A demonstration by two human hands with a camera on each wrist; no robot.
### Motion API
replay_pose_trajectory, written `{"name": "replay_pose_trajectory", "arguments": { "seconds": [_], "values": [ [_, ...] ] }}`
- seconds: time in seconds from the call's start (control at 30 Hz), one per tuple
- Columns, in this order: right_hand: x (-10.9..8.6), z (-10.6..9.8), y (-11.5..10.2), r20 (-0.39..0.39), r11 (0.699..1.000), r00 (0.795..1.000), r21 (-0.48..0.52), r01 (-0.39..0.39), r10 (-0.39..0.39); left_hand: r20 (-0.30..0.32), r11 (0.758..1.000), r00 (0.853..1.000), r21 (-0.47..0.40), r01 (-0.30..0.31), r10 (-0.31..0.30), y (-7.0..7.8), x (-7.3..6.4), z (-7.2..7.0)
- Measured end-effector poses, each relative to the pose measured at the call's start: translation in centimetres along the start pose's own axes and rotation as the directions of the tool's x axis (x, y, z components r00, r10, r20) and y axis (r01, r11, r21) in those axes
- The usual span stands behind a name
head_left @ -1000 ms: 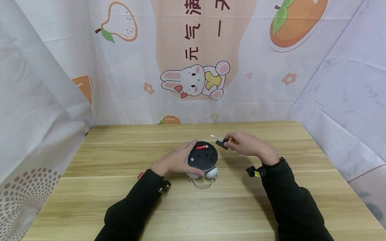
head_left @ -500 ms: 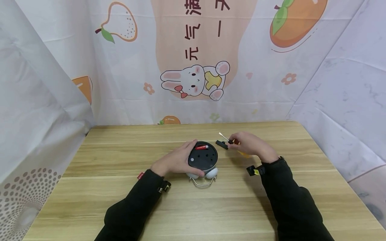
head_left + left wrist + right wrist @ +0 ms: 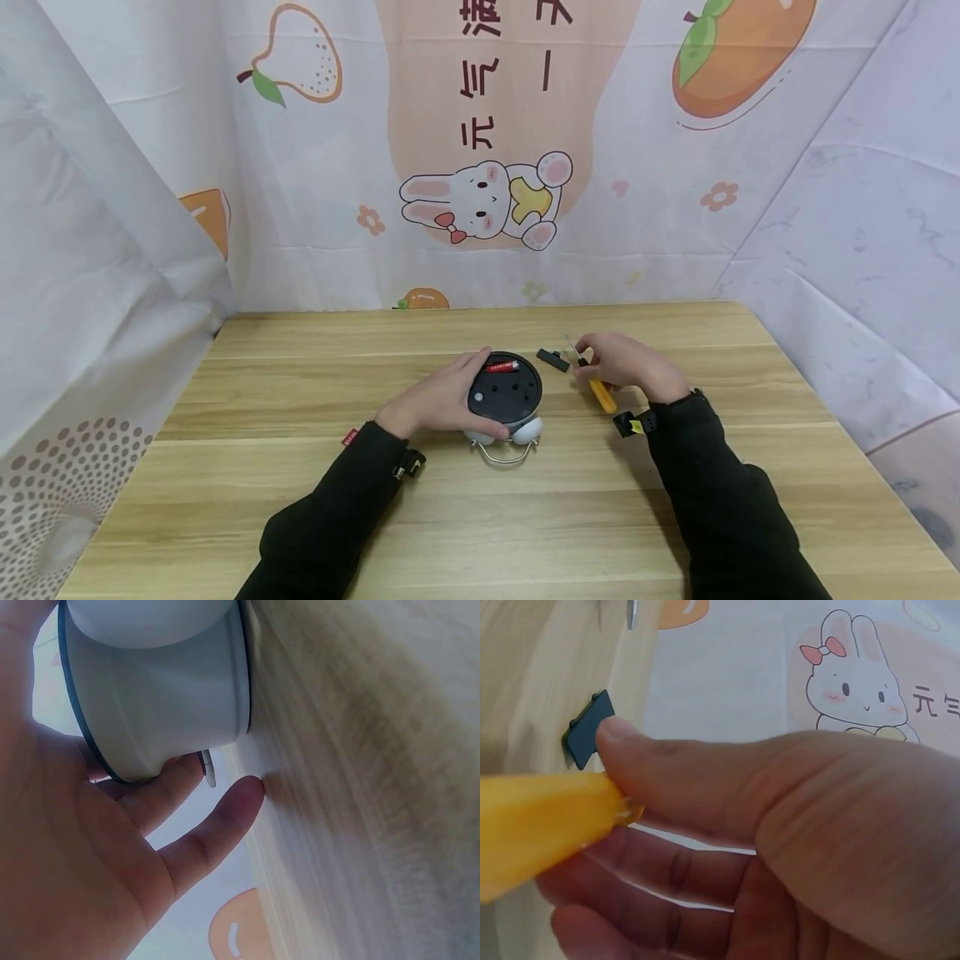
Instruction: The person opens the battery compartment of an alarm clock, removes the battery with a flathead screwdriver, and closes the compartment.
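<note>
Your white-bodied, round twin-bell alarm clock [image 3: 506,404] lies face down, its black back up, its white bells [image 3: 528,430] and silver wire handle [image 3: 506,460] pointing toward you; your left hand [image 3: 442,398] holds it at the side. A red cylindrical battery [image 3: 501,367] sits exposed in its back. Your right hand [image 3: 630,365] holds a slim-shafted screwdriver with a yellow handle [image 3: 602,396], its metal tip pointing away from you, its handle slanting back toward you. Between clock and screwdriver, apart from the clock, lies a small dark rectangular cover with tabs [image 3: 553,360].
</note>
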State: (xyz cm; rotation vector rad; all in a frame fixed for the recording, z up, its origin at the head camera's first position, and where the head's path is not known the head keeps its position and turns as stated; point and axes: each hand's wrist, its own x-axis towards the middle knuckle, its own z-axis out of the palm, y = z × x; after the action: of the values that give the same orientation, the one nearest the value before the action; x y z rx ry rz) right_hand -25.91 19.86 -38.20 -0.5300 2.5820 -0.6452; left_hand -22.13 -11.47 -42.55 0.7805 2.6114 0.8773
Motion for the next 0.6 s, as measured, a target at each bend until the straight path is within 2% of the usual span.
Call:
{"name": "replay_pose_trajectory", "arguments": {
  "seconds": [0.23, 0.6],
  "values": [
    [0.5, 0.3, 0.7, 0.022, 0.998, 0.997, 0.012, -0.069, 0.069, 0.0, 1.0, 1.0, -0.002, -0.01, 0.01, -0.1, 0.0, 0.0],
    [1.1, 0.6, 1.4, 0.02, 0.993, 0.993, 0.032, -0.116, 0.115, -0.004, 1.0, 1.0, -0.008, -0.018, 0.018, -0.1, 0.1, 0.0]
  ]
}}
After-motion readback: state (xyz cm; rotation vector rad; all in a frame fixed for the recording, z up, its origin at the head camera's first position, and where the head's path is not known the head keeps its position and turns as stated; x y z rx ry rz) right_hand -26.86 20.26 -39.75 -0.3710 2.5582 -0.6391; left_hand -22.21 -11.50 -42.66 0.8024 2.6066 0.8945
